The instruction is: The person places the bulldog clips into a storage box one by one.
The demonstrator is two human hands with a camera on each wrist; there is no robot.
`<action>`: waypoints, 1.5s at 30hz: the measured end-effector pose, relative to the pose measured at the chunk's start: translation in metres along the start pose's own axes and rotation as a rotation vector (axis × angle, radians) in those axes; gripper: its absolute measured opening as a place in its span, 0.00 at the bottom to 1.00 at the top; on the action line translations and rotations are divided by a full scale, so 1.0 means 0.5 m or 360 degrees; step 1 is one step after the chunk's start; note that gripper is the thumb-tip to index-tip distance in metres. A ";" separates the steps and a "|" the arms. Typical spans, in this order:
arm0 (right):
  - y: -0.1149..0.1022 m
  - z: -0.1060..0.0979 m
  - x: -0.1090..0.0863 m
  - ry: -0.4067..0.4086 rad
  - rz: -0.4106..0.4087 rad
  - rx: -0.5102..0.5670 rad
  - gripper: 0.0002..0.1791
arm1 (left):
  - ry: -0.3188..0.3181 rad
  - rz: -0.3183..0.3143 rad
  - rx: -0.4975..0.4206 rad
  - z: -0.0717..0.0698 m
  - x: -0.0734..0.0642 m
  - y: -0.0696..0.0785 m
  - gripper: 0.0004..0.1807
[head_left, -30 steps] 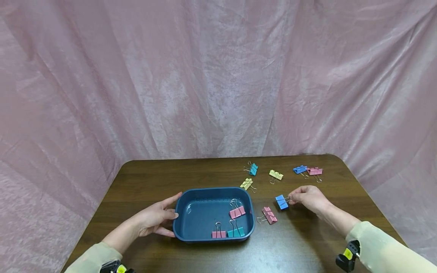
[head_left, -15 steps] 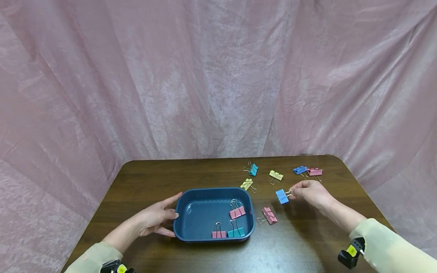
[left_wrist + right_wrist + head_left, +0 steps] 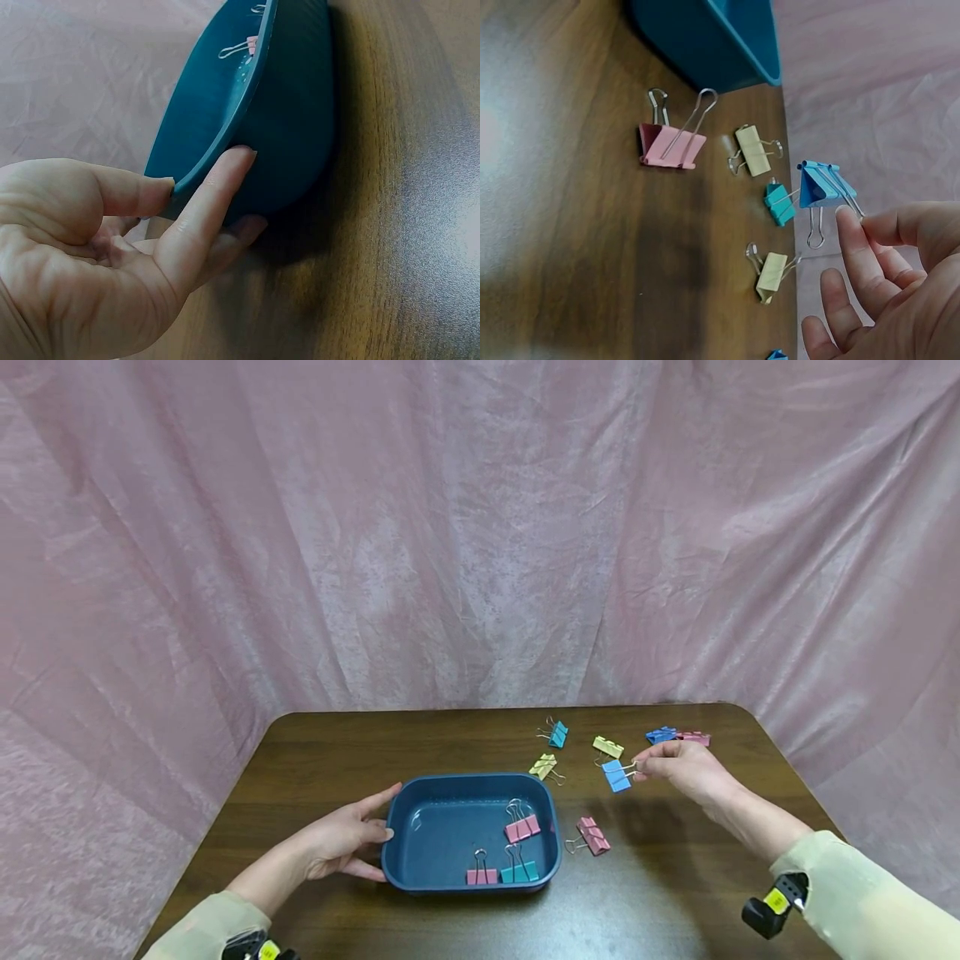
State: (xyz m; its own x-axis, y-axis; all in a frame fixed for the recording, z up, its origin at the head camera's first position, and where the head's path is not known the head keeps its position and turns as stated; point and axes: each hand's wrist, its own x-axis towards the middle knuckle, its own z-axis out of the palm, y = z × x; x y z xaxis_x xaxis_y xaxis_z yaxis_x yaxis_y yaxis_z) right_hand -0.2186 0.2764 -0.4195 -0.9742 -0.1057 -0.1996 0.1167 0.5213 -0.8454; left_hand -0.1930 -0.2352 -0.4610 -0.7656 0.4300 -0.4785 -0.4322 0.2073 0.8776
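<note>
My left hand (image 3: 337, 842) holds the left end of a dark blue tray (image 3: 420, 889), thumb at the rim and fingers spread against the outer wall, as the left wrist view shows. Inside the tray's right half lie two pink binder clips and a teal one (image 3: 519, 872). My right hand (image 3: 686, 770) pinches a light blue binder clip (image 3: 821, 187) by a wire handle, thumb against forefinger, raised over the table. Its other fingers are loosely bent. A pink binder clip (image 3: 671, 146) rests on the table between the tray and this hand.
Farther back on the brown table (image 3: 337, 743) lie two yellow binder clips (image 3: 607, 747), a teal clip (image 3: 557, 734), a blue clip (image 3: 662, 735) and a pink clip (image 3: 694, 738) partly behind the right hand. A pink curtain (image 3: 465, 543) hangs behind the table.
My right hand has lifted the light blue binder clip and moved slightly farther back with it, now overlapping the pink clip at the back. Left hand and tray stay in place.
</note>
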 end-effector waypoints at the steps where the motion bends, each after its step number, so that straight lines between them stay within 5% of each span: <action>1: -0.002 0.000 0.000 -0.0007 -0.0001 0.0003 0.17 | 0.0001 -0.0001 0.0000 0.000 0.000 0.000 0.43; 30: -0.081 -0.017 -0.007 -0.0062 -0.0078 0.0168 0.20 | -0.0001 0.0007 -0.0013 0.001 -0.002 -0.001 0.43; 45: -0.133 0.002 0.008 -0.0029 -0.0143 0.0043 0.16 | 0.0005 0.0012 -0.0009 0.001 -0.001 0.001 0.43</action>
State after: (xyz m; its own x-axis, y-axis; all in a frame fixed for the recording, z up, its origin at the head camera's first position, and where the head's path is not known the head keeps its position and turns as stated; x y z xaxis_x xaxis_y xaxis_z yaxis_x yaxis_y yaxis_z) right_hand -0.2301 0.2401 -0.3645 -0.9773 -0.1664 -0.1308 0.0341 0.4858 -0.8734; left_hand -0.1926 -0.2348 -0.4601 -0.7704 0.4289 -0.4718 -0.4288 0.1992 0.8812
